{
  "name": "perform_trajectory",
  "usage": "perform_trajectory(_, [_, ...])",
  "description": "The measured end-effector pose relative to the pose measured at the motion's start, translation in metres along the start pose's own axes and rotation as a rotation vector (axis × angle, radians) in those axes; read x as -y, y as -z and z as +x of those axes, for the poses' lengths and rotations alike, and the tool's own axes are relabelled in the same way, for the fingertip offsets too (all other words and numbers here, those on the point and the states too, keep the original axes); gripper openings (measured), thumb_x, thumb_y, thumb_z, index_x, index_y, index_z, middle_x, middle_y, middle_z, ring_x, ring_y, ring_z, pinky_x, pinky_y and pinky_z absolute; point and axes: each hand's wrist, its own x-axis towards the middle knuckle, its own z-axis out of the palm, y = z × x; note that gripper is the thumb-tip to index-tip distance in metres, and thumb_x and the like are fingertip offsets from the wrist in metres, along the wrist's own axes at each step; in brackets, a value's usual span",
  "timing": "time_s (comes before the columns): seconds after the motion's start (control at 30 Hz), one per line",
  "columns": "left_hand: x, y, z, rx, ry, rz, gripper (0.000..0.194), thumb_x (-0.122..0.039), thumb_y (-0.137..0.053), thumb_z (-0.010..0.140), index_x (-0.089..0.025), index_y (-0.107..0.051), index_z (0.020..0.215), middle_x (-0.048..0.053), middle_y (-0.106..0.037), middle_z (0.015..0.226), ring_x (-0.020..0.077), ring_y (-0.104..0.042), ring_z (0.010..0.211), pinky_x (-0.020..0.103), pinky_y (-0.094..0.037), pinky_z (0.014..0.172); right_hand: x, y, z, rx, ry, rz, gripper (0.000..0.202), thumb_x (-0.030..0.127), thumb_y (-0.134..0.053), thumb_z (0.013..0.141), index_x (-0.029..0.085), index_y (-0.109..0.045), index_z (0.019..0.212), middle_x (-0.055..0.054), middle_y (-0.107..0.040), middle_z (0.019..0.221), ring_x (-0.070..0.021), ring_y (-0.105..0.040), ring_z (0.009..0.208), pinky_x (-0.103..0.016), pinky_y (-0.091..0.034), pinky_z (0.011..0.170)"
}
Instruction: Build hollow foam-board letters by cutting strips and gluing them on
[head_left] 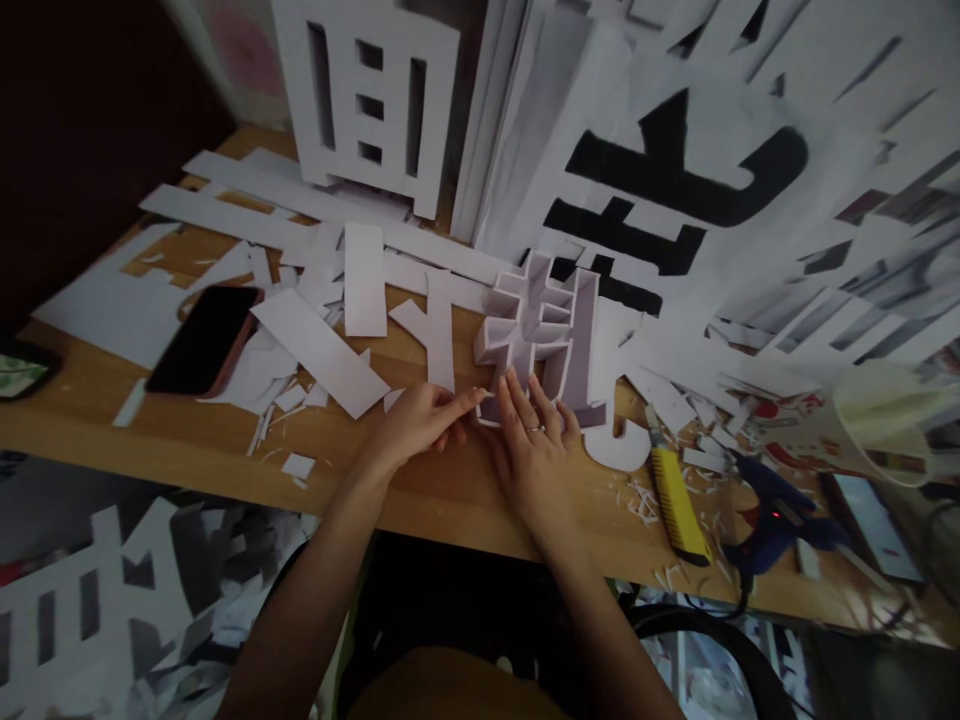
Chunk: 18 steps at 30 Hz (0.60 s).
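Form [536,315], white, walled, open-topped, approx. ctr. of wooden surface [465,490], directly before the person; flat on its base. Writing: lg. black block strokes [675,180] on white sheet behind, set askew, too partly shown to read. Paper cup [795,430], R end, w/ red print, illegible. Brand on yellow cutter [675,500]: cannot tell.

Orientation: form's open side faces up; long axis runs away from the person, far end leaning slightly R. Long straight arm along R side, short branches L & mid., foot jutting R at near end.

L hand [427,415]: fingers curled, thumb stretched to form's near L corner; whether it pinches anything, cannot tell. R hand [536,440]: palm down, fingers straight, slightly apart, tips laid over form's near part.

Also on surface: white strip [365,280], upright to viewer, L of form; white strip [322,355], diag., nearer L hand; dark-screened phone [202,340], far L of hands, among offcuts; blue glue gun [776,510], red light lit, R of cutter; 2nd phone [877,525], R of gun. Slotted white panel [395,100] stands at back, L of ctr.
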Motion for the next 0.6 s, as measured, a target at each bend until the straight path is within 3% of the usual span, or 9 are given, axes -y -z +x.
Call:
perform_trajectory(0.1, [0.000, 0.002, -0.006, 0.007, 0.016, -0.039, 0.059, -0.071, -0.046, 0.087, -0.017, -0.063, 0.070, 0.004, -0.070, 0.063, 0.0078, -0.049, 0.038, 0.020, -0.031, 0.034, -0.001, -0.001, 0.000, -0.021, -0.003, 0.007, 0.071, 0.021, -0.051, 0.101, 0.027, -0.011, 0.160, -0.008, -0.046, 0.153, -0.0268, -0.035, 0.144, -0.047, -0.020, 0.112])
perform_trajectory(0.2, [0.002, 0.000, -0.014, -0.079, 0.045, -0.089, 0.054, -0.066, -0.047, 0.089, -0.017, -0.064, 0.074, 0.004, -0.071, 0.065, 0.0075, -0.049, 0.038, 0.019, -0.033, 0.034, -0.001, -0.001, 0.000, -0.038, -0.009, 0.018, 0.067, 0.021, -0.050, 0.101, 0.025, -0.016, 0.159, -0.008, -0.047, 0.152, -0.0268, -0.036, 0.143, -0.045, -0.022, 0.111])
perform_trajectory(0.5, [0.015, -0.037, -0.018, -0.199, 0.043, -0.302, 0.046, -0.057, -0.060, 0.086, -0.019, -0.068, 0.110, 0.001, -0.071, 0.072, 0.0081, -0.053, 0.041, 0.019, -0.038, 0.035, -0.002, -0.001, -0.001, -0.043, -0.008, 0.031, 0.067, 0.018, -0.047, 0.101, 0.025, -0.014, 0.159, -0.008, -0.047, 0.152, -0.0264, -0.037, 0.143, -0.044, -0.021, 0.111])
perform_trajectory(0.6, [0.015, -0.041, -0.018, -0.189, 0.028, -0.344, 0.045, -0.056, -0.060, 0.087, -0.017, -0.068, 0.109, 0.002, -0.071, 0.071, 0.0085, -0.054, 0.042, 0.019, -0.041, 0.037, -0.002, -0.002, -0.001, -0.046, -0.008, 0.031, 0.066, 0.017, -0.047, 0.101, 0.024, -0.016, 0.159, -0.008, -0.047, 0.152, -0.0265, -0.037, 0.142, -0.044, -0.021, 0.111])
